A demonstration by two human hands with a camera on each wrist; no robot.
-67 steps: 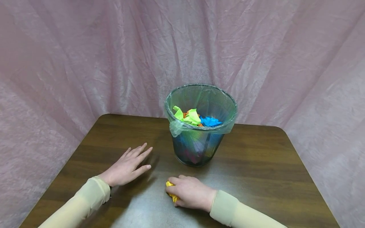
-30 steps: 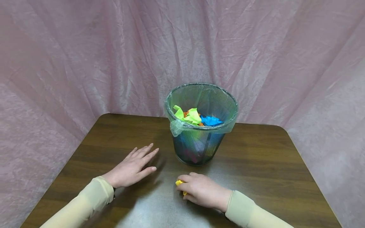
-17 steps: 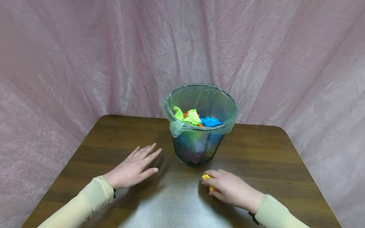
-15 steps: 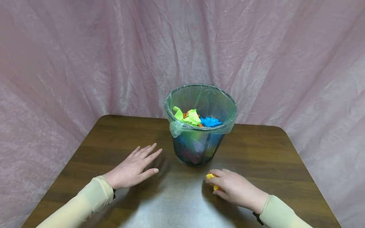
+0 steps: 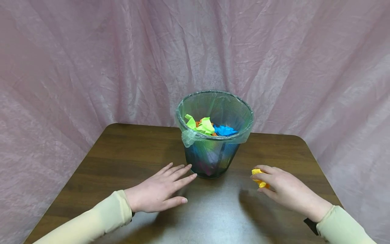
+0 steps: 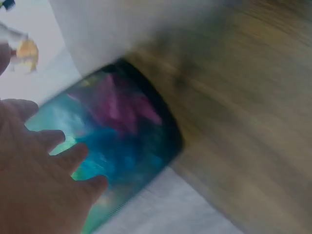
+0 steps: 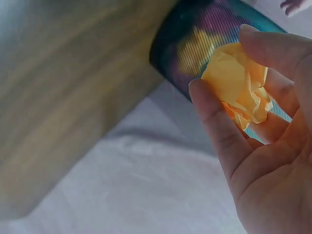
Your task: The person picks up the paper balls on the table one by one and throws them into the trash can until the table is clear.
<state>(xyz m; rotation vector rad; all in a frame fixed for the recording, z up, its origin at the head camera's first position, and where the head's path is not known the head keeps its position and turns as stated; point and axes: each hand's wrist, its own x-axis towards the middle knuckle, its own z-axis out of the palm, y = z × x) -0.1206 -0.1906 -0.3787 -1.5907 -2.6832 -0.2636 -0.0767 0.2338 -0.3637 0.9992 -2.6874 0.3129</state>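
Note:
In the head view my right hand [image 5: 284,188] holds a crumpled yellow paper ball [image 5: 259,178] above the table's right half, its shadow falling lower left. Thumb and fingers pinch that ball [image 7: 239,83] in the right wrist view. My left hand [image 5: 158,189] is spread palm down, fingers straight and holding nothing, its fingertips overlapping the base of the bin in the head view. The mesh wastebasket [image 5: 210,157], lined with a pale green bag, stands upright at the back middle. Inside it lie crumpled papers: light green [image 5: 204,126], blue [image 5: 224,130] and some orange.
The brown wooden table [image 5: 137,145] has rounded back corners. A pink velvet curtain [image 5: 146,61] hangs behind it and on both sides. A knot of the bin liner [image 5: 189,137] sticks out at the bin's front left rim.
My right hand has lifted the yellow paper ball from the table's front middle and carried it right and up. My left hand has moved right, toward the bin's base.

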